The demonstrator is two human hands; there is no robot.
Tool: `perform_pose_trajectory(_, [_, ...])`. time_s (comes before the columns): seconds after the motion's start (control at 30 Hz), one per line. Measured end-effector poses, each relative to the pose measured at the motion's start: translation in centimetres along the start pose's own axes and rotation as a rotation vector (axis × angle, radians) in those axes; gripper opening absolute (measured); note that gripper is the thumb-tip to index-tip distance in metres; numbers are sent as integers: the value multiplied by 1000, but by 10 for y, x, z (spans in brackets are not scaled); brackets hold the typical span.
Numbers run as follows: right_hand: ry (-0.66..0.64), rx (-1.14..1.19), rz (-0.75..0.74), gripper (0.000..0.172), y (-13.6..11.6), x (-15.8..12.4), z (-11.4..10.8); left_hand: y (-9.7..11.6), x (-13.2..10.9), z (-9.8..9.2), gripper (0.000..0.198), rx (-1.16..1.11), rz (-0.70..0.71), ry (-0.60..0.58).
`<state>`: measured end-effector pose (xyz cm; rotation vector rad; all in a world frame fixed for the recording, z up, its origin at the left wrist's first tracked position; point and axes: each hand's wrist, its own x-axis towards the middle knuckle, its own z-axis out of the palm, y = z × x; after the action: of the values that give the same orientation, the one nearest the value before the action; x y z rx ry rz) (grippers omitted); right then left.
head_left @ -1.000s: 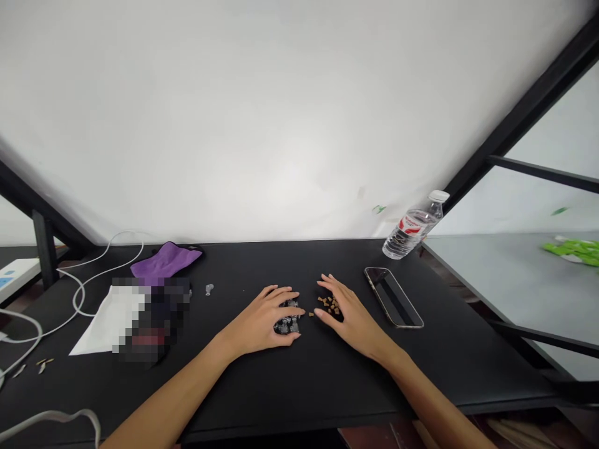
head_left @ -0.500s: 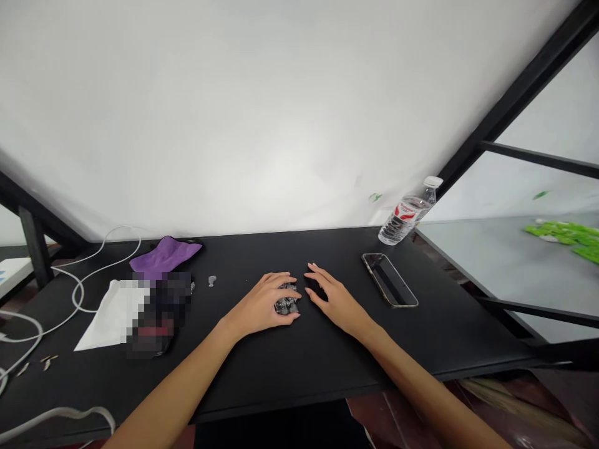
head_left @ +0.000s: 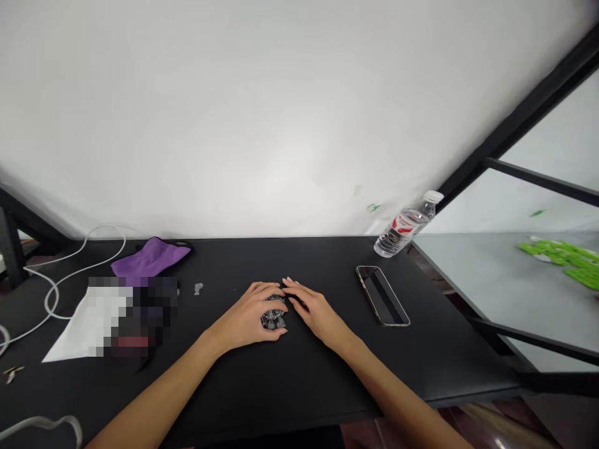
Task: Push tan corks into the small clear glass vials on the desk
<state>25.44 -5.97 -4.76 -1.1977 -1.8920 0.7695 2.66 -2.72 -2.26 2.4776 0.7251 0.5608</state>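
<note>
My left hand (head_left: 253, 317) is cupped over a small heap of shiny, clear and grey pieces (head_left: 274, 318) on the black table. Its fingers curve round the far side and the thumb lies along the near side. What kind of pieces these are is too small to tell. Just right of the heap is my right hand (head_left: 318, 315), fingers stretched out and thumb a little apart, holding nothing that shows. Its fingertips meet or nearly meet those of my left hand. One small clear piece (head_left: 198, 289) lies alone to the left.
At the right are a phone (head_left: 382, 296) and a water bottle (head_left: 405, 224). On the left lie a purple cloth (head_left: 152, 259), white paper (head_left: 77, 330), a blurred-out dark item (head_left: 152, 318) and white cables (head_left: 53, 293). Black frame bars (head_left: 538, 178) edge the right side.
My right hand has moved left, closing the gap to my left hand and the heap. The whole view has shifted slightly; my left hand stays round the heap.
</note>
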Motion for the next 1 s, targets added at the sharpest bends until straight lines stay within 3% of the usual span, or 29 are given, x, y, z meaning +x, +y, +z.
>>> perform_pose_trajectory(0.43, [43, 206, 200, 37, -15, 6, -13, 1, 1, -2, 28, 6, -5, 6])
perform_pose_trajectory(0.6, [131, 299, 194, 41, -7, 11, -13, 1, 0, -1, 26, -1, 2, 2])
perform_pose_trajectory(0.77, [195, 510, 157, 50, 7, 38, -9, 3, -1, -3, 25, -3, 5, 20])
perform_pose_trajectory(1.0, [19, 654, 161, 53, 15, 66, -16, 0, -2, -2, 28, 12, 1, 28])
